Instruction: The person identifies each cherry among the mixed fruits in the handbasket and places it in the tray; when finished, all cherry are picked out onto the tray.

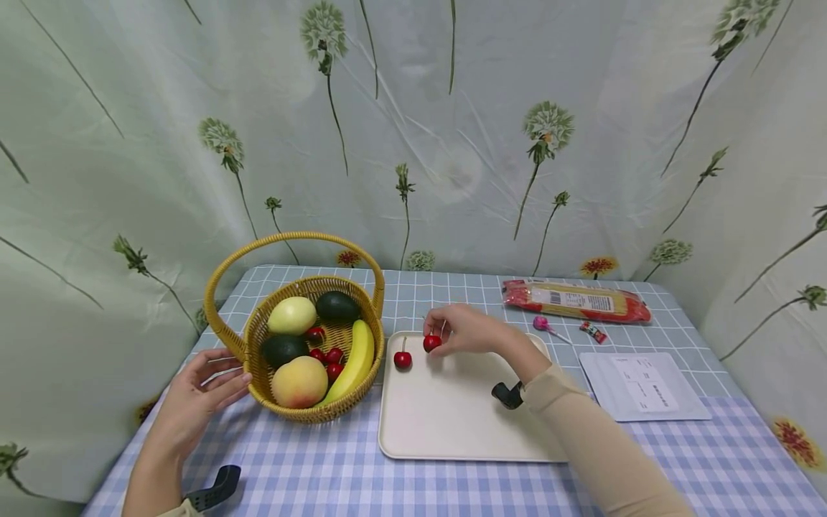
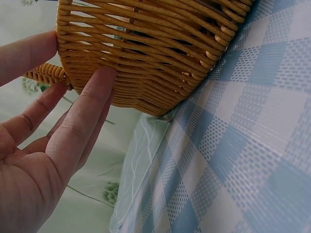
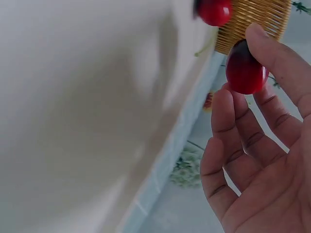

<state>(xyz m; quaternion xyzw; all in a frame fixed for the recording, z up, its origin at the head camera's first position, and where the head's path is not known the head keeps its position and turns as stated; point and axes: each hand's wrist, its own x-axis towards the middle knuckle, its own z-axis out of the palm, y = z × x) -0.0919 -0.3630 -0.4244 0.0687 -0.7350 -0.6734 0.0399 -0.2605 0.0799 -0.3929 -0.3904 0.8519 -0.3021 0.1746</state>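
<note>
only the head view shows left fingers (image 1: 227, 388) and pinched cherry (image 1: 431, 344) together

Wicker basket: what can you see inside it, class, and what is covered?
Inside the wicker basket are a pale yellow-green fruit, two dark green fruits, a peach, a banana and several red cherries. Whatever lies directly beneath them is covered and cannot be seen.

Cherry (image 3: 245, 70) in right hand (image 3: 272, 179), probably over blurred tray (image 3: 73, 121)
</note>
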